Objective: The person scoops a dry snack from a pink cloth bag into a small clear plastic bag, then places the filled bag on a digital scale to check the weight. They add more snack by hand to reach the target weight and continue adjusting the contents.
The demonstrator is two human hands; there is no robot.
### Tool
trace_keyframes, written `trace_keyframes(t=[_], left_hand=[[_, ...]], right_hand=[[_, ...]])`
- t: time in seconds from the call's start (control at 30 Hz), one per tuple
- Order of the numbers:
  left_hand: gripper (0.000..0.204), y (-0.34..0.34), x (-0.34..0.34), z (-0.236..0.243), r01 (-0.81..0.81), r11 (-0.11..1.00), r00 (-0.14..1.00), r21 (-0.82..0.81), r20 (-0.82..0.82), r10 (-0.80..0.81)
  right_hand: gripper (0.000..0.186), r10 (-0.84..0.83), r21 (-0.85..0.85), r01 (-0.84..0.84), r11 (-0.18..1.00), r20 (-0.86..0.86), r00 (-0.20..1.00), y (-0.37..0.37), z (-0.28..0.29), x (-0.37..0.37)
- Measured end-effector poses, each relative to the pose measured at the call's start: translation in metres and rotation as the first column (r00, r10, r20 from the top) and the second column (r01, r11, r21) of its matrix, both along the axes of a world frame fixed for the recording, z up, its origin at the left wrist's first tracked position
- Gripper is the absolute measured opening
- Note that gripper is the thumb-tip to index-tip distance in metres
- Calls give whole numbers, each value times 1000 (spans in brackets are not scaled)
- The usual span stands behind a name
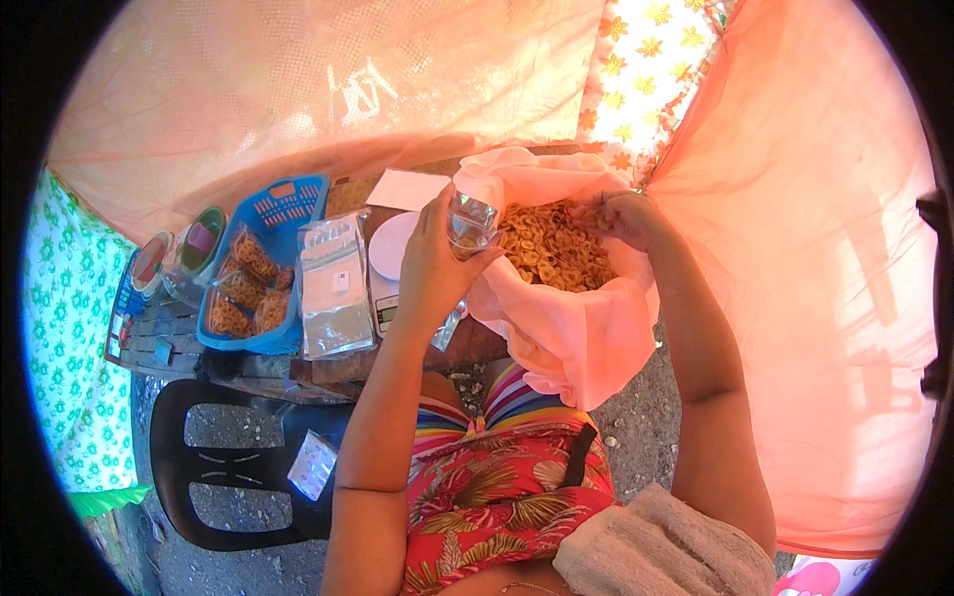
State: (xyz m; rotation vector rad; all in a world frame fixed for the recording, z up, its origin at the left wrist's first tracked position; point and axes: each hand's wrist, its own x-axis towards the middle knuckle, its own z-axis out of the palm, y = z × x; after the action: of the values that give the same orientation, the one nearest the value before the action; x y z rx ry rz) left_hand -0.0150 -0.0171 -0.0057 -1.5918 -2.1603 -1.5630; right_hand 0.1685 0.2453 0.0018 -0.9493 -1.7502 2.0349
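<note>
My left hand (pixel 437 248) is closed around a small pouch (pixel 473 219) with a silvery, partly clear surface, held upright at the left rim of a big pink cloth-lined container (pixel 561 353). Inside the pink lining lies a heap of golden, thin dried chips (pixel 547 253). My right hand (pixel 621 217) reaches into the back right of the heap, fingers curled on some chips. Below and behind my left hand is a scale with a round white platform (pixel 390 248), beside a stack of flat silver pouches (pixel 333 298).
A blue basket (pixel 283 204) holds several filled bags. Tubs (pixel 204 238) and a white card (pixel 402 187) share the wooden table (pixel 169 348). A black plastic chair (pixel 174 452) with a small packet stands at lower left. Pink and patterned sheets (pixel 795 328) surround the area.
</note>
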Motion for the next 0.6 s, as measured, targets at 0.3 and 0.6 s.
trace_keyframes(t=[0.3, 0.6], left_hand=[[87, -1, -4, 1, -7, 1000, 996, 8, 86, 6], [88, -12, -5, 4, -20, 1000, 999, -18, 33, 20]], right_hand=[[14, 288, 851, -407, 333, 319, 903, -50, -18, -69], [16, 209, 751, -607, 262, 570, 795, -56, -14, -78]])
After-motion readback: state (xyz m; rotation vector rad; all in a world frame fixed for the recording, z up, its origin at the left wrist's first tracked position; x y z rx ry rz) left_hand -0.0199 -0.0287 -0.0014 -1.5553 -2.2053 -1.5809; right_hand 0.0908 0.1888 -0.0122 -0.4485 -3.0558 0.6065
